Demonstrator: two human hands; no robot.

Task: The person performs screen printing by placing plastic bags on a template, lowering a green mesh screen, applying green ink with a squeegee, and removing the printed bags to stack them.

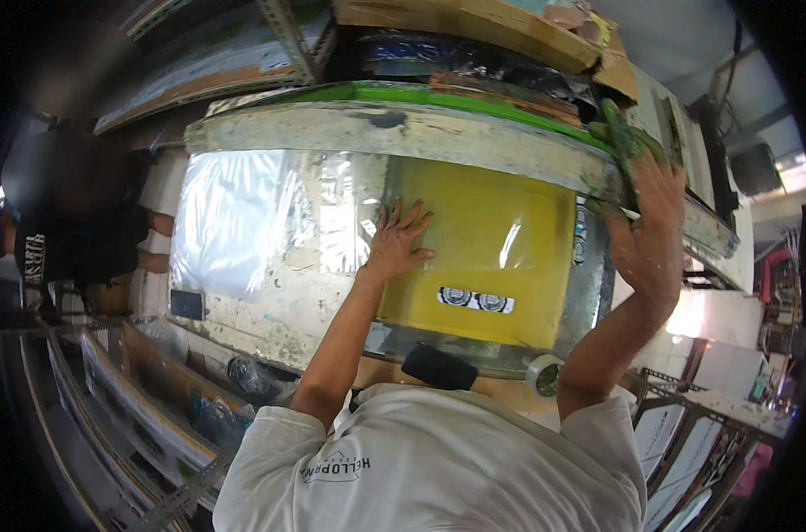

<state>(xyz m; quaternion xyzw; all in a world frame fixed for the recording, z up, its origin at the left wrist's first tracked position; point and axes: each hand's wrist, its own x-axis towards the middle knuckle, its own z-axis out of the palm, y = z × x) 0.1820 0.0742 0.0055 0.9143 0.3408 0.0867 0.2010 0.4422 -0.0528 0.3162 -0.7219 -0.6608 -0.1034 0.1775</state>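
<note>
My left hand [397, 241] lies flat with fingers spread on the left part of a yellow sheet [474, 213]. Part of a clear film [509, 244] shines on that sheet, and a small white strip with two dark round prints [475, 300] sits near its front edge. At the far right, my right hand [648, 239] is closed around a green-stained piece [623, 146] at the end of a pale wooden beam [332, 126]. What exactly this piece is, I cannot make out. Another strip with dark prints [580, 232] lies beside the sheet's right edge.
Glossy clear plastic [230, 217] covers the worktable's left part. Along the front edge are a black object [438, 366] and a tape roll [543, 374]. Racks of boards [110, 399] stand at left, shelving behind. A person in dark clothes [83, 222] is beyond the left end.
</note>
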